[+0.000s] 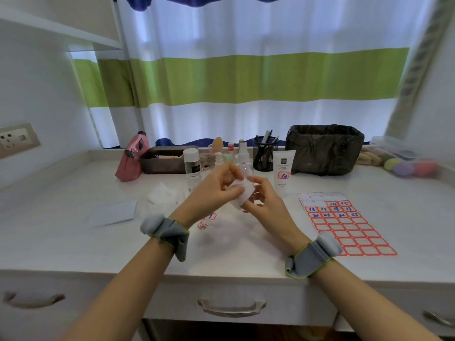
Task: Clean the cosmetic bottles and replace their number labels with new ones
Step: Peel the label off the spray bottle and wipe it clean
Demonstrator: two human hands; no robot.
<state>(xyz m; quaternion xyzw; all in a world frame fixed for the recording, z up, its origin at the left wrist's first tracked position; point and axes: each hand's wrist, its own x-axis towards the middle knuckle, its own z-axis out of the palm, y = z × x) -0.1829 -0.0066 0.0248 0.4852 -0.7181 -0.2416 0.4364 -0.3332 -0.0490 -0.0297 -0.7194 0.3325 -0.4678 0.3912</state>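
Between both hands above the white desk (73, 242), a small clear plastic spray bottle (243, 168) is wiped: the right hand (264, 200) grips it while the left hand (216, 190) pinches a white cotton pad (242, 193) against it; relabelling from the red-bordered sticker sheet (344, 225) just right of the right hand likely follows.

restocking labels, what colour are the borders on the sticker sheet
Red-orange borders on the label sheet, clearest in the head view.

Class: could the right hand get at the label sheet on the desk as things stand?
Probably yes, once freed. The label sheet lies flat just beyond the right hand with bare desk between them, but that hand is holding the clear bottle.
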